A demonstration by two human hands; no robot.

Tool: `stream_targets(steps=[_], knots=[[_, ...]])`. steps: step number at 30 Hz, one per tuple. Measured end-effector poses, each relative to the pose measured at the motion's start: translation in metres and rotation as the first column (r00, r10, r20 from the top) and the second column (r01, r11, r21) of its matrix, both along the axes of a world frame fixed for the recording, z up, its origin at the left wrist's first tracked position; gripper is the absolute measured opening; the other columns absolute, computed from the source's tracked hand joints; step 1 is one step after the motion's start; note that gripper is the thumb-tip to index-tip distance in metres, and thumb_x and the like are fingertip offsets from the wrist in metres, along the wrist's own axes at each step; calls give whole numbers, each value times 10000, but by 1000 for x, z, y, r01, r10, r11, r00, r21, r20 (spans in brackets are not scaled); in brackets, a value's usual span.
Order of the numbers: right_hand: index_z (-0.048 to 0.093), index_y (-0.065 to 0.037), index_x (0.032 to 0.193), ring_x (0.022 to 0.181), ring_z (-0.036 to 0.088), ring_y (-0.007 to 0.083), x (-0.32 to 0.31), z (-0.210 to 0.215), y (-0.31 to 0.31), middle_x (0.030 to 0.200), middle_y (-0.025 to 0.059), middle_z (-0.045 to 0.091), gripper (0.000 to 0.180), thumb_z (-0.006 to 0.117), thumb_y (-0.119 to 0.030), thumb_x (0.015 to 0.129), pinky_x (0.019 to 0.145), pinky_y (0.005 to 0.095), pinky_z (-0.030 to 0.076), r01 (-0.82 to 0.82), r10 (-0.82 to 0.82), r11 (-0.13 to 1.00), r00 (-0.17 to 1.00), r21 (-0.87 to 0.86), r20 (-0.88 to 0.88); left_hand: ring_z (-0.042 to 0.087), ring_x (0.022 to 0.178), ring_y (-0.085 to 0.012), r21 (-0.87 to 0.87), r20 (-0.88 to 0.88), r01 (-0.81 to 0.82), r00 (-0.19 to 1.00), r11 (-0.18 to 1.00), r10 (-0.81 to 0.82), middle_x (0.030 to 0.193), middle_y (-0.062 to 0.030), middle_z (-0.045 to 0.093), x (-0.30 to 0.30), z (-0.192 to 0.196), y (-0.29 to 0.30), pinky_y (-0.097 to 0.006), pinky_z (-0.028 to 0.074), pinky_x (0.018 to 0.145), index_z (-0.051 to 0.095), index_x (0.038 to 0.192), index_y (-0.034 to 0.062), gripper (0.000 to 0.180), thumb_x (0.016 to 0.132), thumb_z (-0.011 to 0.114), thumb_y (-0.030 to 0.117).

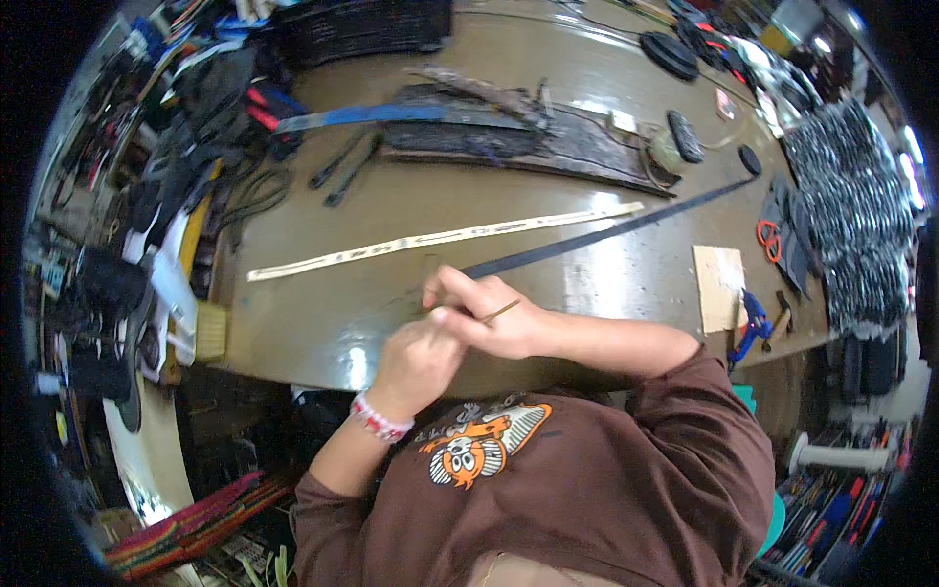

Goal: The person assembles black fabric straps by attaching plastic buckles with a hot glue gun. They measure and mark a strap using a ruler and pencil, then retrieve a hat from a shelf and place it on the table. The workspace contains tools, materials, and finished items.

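Observation:
Near the table's front edge, my left hand [421, 357] and my right hand [497, 311] meet, both with fingers curled in. A thin brown stick [503, 312] pokes out of my right hand; its other end is hidden. Whatever my left fingers hold, if anything, is covered. A long black strap [597, 238] runs from beside my right fingers toward the far right, where its end is rolled up. I cannot tell whether the strap's near end is gripped. Beyond my hands lies a pale strip with dark markings [430, 241], roughly alongside the strap.
A dark board [548, 161] with worn pieces on it lies farther back, beside a jar with a black brush [675, 145]. At right are cardboard [719, 284], orange-handled scissors [770, 241], a blue glue gun [752, 328] and a hammer [780, 315]. Clutter lines the left.

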State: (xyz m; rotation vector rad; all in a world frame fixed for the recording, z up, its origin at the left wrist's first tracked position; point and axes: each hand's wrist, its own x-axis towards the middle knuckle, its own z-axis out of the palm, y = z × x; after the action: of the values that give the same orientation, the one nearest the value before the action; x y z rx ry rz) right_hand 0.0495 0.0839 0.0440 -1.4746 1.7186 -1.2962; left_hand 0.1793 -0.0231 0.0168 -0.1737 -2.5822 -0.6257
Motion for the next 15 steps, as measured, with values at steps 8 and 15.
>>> stream_targets(steps=[8, 15], knots=[[617, -48, 1012, 776, 609, 277, -163, -36, 162, 862, 157, 632, 188, 535, -74, 845, 701, 375, 478, 599, -572, 787, 614, -152, -543, 556, 859, -261, -100, 225, 81, 973, 992, -56, 873, -71, 566, -118, -16, 11, -365, 481, 734, 625, 934, 84, 155, 795, 604, 150], [657, -115, 928, 898, 560, 233, -192, -73, 216, 906, 44, 613, 169, 617, -178, 776, 776, 374, 421, 760, -439, 649, 326, -45, -837, 542, 850, -260, -38, 244, -20, 969, 999, 29, 883, -61, 564, -104, -34, 11, -373, 459, 751, 634, 959, 83, 187, 776, 601, 65]])
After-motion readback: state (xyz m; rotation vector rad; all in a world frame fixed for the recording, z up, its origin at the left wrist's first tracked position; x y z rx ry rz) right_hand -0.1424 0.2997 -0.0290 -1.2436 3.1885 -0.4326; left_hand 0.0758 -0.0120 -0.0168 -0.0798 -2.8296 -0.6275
